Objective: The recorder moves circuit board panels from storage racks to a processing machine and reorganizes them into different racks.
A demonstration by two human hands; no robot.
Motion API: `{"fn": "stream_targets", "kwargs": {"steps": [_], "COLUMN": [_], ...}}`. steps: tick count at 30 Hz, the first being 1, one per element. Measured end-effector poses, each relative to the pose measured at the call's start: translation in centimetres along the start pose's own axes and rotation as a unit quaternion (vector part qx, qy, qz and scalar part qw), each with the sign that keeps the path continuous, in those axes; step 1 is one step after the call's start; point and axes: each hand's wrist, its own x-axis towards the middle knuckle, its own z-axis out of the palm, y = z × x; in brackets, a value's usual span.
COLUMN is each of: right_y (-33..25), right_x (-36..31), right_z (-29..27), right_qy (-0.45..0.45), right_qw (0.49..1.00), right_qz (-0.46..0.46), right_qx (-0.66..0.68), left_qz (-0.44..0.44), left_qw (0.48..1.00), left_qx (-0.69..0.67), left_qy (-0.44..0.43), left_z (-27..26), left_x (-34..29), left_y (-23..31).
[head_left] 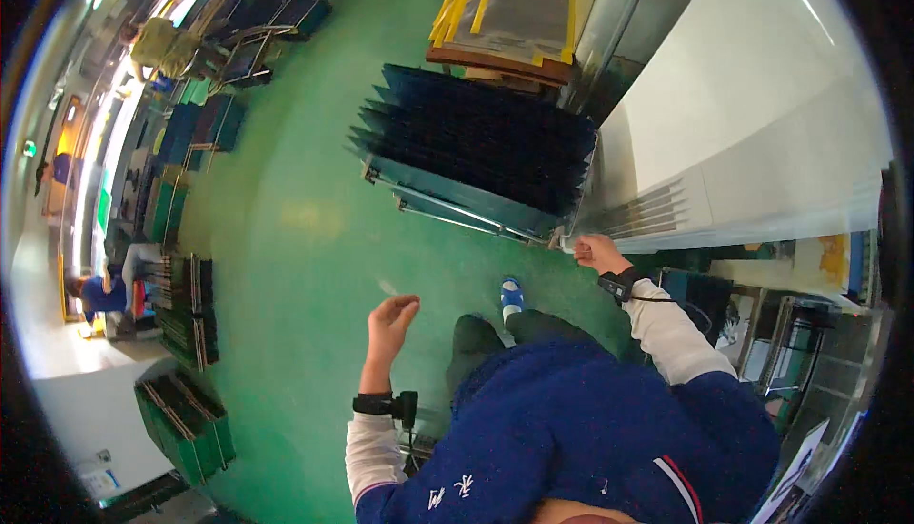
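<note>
A rack [481, 210] packed with upright dark panels [476, 134] stands on the green floor in front of me. Beside the rack's near right corner is my right hand [602, 255], its fingers curled in. Whether it grips the corner or only rests next to it cannot be made out. My left hand [390, 319] hovers over the floor to the left, fingers bent and drawn together, with nothing visible in them. Each wrist carries a black strapped device.
Behind the rack is a wooden-edged stack [505, 10] with yellow tape strips. A large white machine panel [752, 105] rises on the right. More racks [186, 424] line the left side, where people work at a lit bench. Shelving [790, 343] stands at my right.
</note>
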Motion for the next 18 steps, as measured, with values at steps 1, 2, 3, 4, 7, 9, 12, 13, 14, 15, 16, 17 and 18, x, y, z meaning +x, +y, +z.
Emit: {"fn": "stream_targets", "kwargs": {"steps": [1, 2, 3, 4, 7, 9, 12, 13, 14, 15, 16, 17, 18], "right_y": [0.0, 0.1, 0.1, 0.3, 3.0, 3.7, 4.2, 3.9, 3.8, 3.1, 2.6, 2.3, 2.3], "right_x": [1.0, 2.1, 2.7, 3.7, 6.8, 8.1, 9.0, 8.5, 7.7, 7.3, 6.5, 5.6, 4.0], "right_z": [0.6, 1.2, 3.5, 4.0, -1.6, -5.2, -0.5, 1.6, 2.2, 2.3, 2.4, 2.6, 2.7], "right_qy": [-0.002, 0.045, 0.084, 0.131, 0.049, 0.108, 0.145, 0.143, 0.132, 0.12, 0.115, 0.111, 0.107], "right_qw": [1.0, 0.999, 0.996, 0.991, 0.938, 0.766, 0.807, 0.874, 0.82, 0.749, 0.729, 0.708, 0.745], "right_qz": [-0.022, -0.023, -0.018, -0.018, -0.199, -0.302, -0.28, -0.249, -0.349, -0.446, -0.477, -0.506, -0.477], "right_qx": [0.008, 0.006, 0.005, 0.004, -0.28, -0.556, -0.5, -0.392, -0.434, -0.475, -0.477, -0.48, -0.454], "left_qz": [-0.007, -0.01, -0.022, -0.028, -0.054, -0.07, -0.123, -0.125, -0.127, -0.123, -0.14, -0.157, -0.178], "left_qw": [1.0, 1.0, 0.999, 0.999, 0.995, 0.99, 0.985, 0.988, 0.99, 0.992, 0.989, 0.985, 0.979], "left_qx": [-0.011, 0.013, 0.016, 0.014, -0.056, -0.108, -0.1, -0.074, -0.055, -0.038, -0.033, -0.028, -0.032], "left_qy": [-0.002, 0.014, 0.03, 0.04, 0.055, 0.065, 0.072, 0.05, 0.021, -0.009, -0.039, -0.066, -0.089], "left_z": [-1.1, -2.3, -4.3, -5.7, -7.8, -8.6, -13.1, -15.2, -16.2, -16.3, -15.4, -14.6, -13.8], "left_x": [2.2, 4.7, 6.7, 9.5, 19.1, 25.8, 34.4, 36.4, 38.6, 41.3, 43.9, 46.3, 47.4], "left_y": [0.4, 0.9, 1.1, 0.9, 0.5, 0.5, -0.3, -0.5, -0.7, -0.5, 0.2, 0.9, -0.5]}}
